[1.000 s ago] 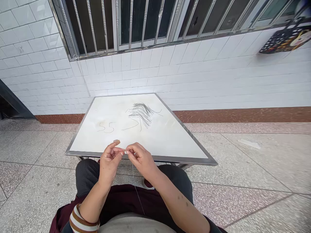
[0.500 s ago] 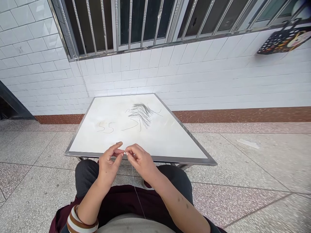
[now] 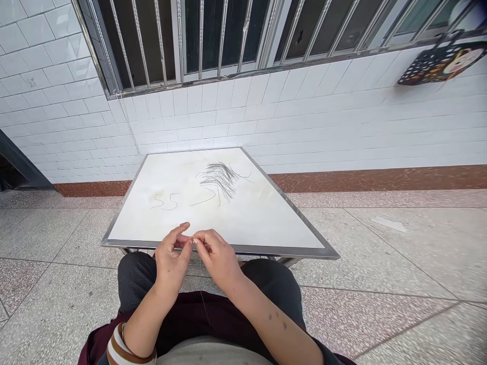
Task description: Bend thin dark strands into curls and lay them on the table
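Observation:
My left hand (image 3: pixel 173 256) and my right hand (image 3: pixel 216 253) meet fingertip to fingertip just over the near edge of a small white table (image 3: pixel 266 223). Both pinch a thin strand (image 3: pixel 203 299) that hangs down from the pinch toward my lap. A tiny bright bit shows where the fingertips touch; I cannot make out what it is. Farther back on the table lies a loose bundle of dark strands (image 3: pixel 220 177), and to its left a few curled single strands (image 3: pixel 165 203).
The table has a metal rim and stands against a white tiled wall below a barred window (image 3: pixel 213 35). A black perforated basket (image 3: pixel 441 63) hangs at the upper right. Speckled stone floor surrounds the table; a pale scrap (image 3: pixel 388 223) lies on it at the right.
Both hands have stayed pinched together at the table's near edge, shifting slightly closer and lower. The hanging strand has swung a little to the left.

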The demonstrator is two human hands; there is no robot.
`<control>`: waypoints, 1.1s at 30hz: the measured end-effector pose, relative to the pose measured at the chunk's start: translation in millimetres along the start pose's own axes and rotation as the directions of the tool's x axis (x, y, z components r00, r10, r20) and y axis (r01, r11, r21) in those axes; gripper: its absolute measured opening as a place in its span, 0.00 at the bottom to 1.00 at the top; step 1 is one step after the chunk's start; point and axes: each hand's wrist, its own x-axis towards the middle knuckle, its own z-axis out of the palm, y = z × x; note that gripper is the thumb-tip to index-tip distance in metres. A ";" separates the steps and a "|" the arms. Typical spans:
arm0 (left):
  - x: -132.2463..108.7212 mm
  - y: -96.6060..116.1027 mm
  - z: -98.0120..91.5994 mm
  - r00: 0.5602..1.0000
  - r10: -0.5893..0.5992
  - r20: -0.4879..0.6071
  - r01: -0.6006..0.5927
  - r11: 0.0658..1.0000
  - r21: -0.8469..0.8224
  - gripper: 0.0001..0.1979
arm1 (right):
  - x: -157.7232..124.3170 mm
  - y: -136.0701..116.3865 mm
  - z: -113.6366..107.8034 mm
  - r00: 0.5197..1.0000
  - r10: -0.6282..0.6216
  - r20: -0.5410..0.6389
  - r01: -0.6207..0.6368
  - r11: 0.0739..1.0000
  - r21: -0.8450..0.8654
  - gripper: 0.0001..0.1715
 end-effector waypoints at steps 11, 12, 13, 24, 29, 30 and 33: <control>4.2 3.4 3.2 0.993 -0.114 -0.016 0.104 0.952 -0.288 0.21 | -1.8 -2.5 7.6 0.959 0.270 0.083 -0.277 0.840 0.467 0.09; 4.5 3.4 3.0 0.992 -0.123 0.011 0.120 0.944 -0.309 0.21 | -2.7 -2.1 8.4 0.965 0.253 0.064 -0.253 0.853 0.457 0.08; 4.8 3.4 2.8 0.991 -0.132 0.032 0.135 0.934 -0.331 0.22 | -3.4 -1.5 9.0 0.973 0.227 0.041 -0.222 0.870 0.440 0.08; 2.3 6.0 7.9 0.982 -0.183 -0.047 0.148 0.898 -0.415 0.20 | -5.4 2.0 11.9 0.989 0.147 -0.027 -0.124 0.910 0.396 0.06; 1.3 9.3 4.1 0.985 -0.165 -0.045 0.136 0.915 -0.379 0.17 | -4.5 -3.1 6.9 0.997 0.012 -0.082 0.011 0.961 0.276 0.04; 1.4 10.3 2.5 0.985 -0.167 -0.035 0.142 0.919 -0.368 0.17 | -4.1 -3.7 5.4 0.996 -0.029 -0.088 0.050 0.967 0.249 0.05; 2.3 13.2 -2.5 0.986 -0.166 0.004 0.157 0.927 -0.341 0.15 | -3.2 -2.4 1.0 0.984 -0.156 -0.084 0.170 0.967 0.192 0.08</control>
